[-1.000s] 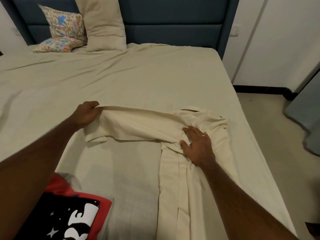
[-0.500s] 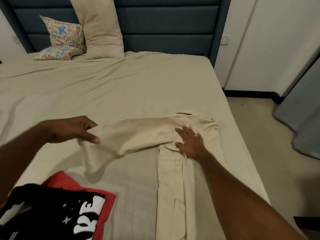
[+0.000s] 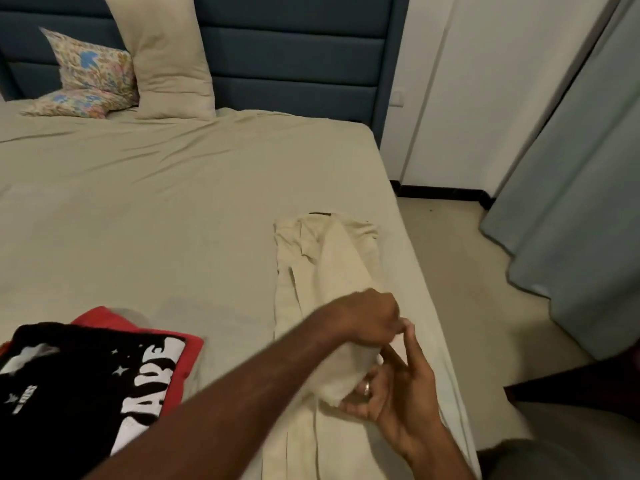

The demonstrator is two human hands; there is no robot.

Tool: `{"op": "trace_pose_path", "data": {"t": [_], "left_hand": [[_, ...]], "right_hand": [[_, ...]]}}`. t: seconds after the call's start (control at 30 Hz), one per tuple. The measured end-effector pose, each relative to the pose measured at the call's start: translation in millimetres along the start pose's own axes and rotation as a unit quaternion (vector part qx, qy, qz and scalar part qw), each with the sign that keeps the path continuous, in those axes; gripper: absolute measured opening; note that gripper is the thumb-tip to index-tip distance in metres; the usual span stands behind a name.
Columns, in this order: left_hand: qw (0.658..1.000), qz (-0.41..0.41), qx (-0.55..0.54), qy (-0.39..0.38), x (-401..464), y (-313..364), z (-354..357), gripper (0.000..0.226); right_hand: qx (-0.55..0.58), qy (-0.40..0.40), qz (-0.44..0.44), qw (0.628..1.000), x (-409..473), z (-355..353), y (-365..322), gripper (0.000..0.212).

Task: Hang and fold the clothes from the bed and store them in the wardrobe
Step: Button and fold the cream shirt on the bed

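Both hands were on the cream shirt's sleeve, near the bed's right edge.
Right hand [image 3: 403,393] had fingers loosely spread against the sleeve end; left hand [image 3: 372,322] gripped it. The cream shirt [image 3: 332,271] lay lengthwise along the bed [image 3: 173,209], black-and-red tee [image 3: 86,382] toward the left.

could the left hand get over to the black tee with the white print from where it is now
Probably yes. The left hand grips the cream shirt's sleeve, but bare bed sheet lies between it and the black tee; it would likely let go first.
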State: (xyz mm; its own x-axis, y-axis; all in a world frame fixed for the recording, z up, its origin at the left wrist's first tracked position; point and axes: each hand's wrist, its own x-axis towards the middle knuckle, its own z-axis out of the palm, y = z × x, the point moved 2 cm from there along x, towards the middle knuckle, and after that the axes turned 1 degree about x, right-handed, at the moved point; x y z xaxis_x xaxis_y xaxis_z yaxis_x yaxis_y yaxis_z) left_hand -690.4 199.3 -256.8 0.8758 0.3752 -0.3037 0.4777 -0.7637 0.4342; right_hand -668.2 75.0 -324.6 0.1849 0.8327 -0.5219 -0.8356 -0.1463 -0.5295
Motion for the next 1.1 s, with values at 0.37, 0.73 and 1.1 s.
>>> {"op": "trace_pose_path", "data": {"t": [0.37,0.73,1.1], "left_hand": [[0.902,-0.106,-0.280,0.311,-90.4,-35.8,68.4,0.047],[0.936,0.034,-0.247,0.249,-109.7,16.8,107.5,0.040],[0.866,-0.264,-0.302,0.298,-128.3,-22.1,150.2,0.024]], "right_hand": [[-0.021,0.096,-0.015,0.995,-7.1,-33.1,12.3,0.058],[-0.312,0.250,-0.241,0.884,-35.7,-58.2,1.0,0.020],[-0.424,0.076,-0.117,0.895,-47.7,-93.3,7.8,0.041]]}}
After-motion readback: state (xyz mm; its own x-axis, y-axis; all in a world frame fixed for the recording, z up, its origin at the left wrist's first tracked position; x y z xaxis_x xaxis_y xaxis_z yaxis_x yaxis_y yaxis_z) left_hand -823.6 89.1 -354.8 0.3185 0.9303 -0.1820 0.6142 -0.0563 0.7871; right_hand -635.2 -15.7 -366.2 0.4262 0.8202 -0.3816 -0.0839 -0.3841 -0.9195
